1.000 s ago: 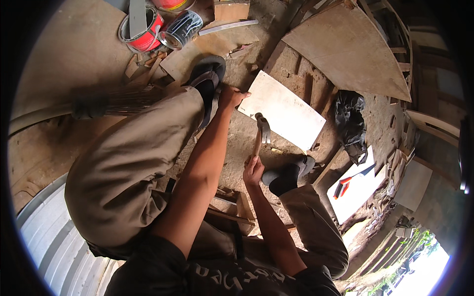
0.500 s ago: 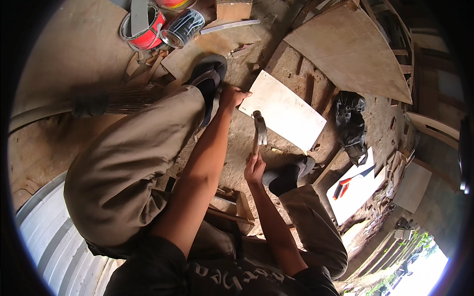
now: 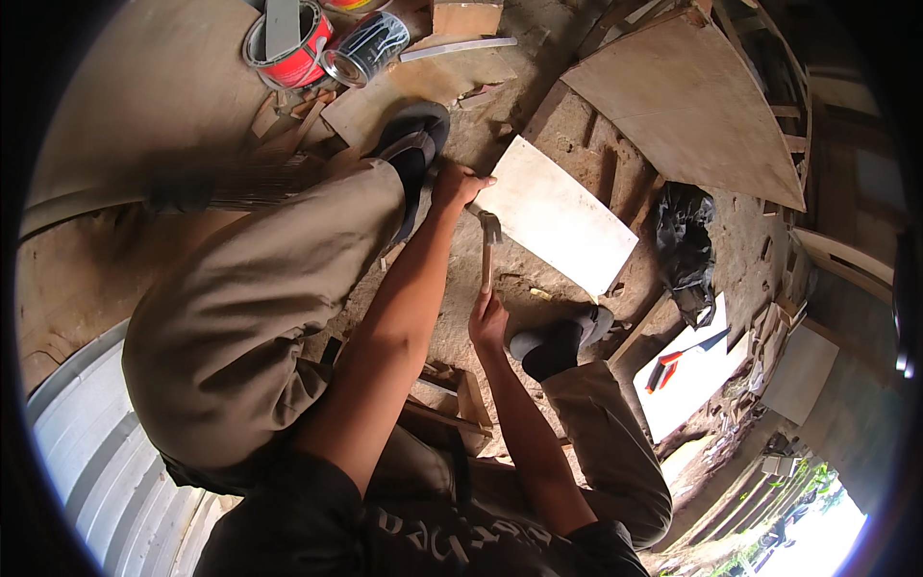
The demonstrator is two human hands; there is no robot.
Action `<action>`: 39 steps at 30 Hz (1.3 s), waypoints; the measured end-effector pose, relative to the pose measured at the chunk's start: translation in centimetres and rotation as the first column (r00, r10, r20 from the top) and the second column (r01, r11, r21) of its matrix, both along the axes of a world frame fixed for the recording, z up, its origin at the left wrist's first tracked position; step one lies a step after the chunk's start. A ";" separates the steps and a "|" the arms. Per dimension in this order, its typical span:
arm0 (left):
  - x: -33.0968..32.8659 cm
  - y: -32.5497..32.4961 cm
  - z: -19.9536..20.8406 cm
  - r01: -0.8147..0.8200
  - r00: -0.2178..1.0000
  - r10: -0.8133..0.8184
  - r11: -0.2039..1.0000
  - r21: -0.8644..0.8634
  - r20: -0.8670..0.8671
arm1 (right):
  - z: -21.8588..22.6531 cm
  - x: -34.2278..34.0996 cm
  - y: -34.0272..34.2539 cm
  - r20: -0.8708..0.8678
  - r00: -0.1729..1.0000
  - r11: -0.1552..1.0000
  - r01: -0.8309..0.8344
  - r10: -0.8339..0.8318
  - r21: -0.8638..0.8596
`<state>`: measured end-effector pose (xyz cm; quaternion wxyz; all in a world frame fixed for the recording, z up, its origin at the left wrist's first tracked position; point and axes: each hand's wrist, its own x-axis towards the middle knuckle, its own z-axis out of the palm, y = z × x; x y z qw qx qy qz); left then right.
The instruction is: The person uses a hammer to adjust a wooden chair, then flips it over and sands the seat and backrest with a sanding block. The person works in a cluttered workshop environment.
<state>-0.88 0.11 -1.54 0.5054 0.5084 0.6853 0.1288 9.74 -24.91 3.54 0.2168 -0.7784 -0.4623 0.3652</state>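
Observation:
A pale rectangular board (image 3: 560,216) lies slanted in front of me, its surface bright in the sunlight. My left hand (image 3: 460,186) grips its left end, the thumb resting on the top face and the other fingers mostly out of sight. In my right hand (image 3: 488,321) is a claw hammer (image 3: 487,264), held by its wooden handle. The hammer's head is just beside the board's near left edge, close to my left hand; whether it touches the board I cannot tell. Any nail there is too small to make out.
A red can (image 3: 300,53) and a dark can (image 3: 365,50) stand far left, near wood scraps. Beyond the board leans a large plywood panel (image 3: 687,106). To the right are a black plastic bag (image 3: 685,250) and a red-handled saw (image 3: 663,369) on a white sheet (image 3: 678,399).
The hammer has swung left, its head now nearer my left hand and the board's left end. My right hand has shifted slightly left. My left hand keeps its grip.

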 end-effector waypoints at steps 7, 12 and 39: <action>-0.3 -0.1 -0.3 -0.017 0.995 0.018 1.000 -0.002 0.099 | -0.2 -0.5 -0.5 -0.028 0.998 0.988 0.053 -0.050 0.143; 0.2 -1.3 -2.0 -0.137 0.990 0.123 0.961 0.242 0.073 | -0.1 -0.5 0.0 0.014 0.997 0.994 0.070 -0.071 0.080; -0.3 -0.7 -3.0 -0.111 0.987 0.090 0.981 0.161 0.137 | 0.4 -0.2 1.6 0.061 0.995 0.997 -0.076 0.077 -0.024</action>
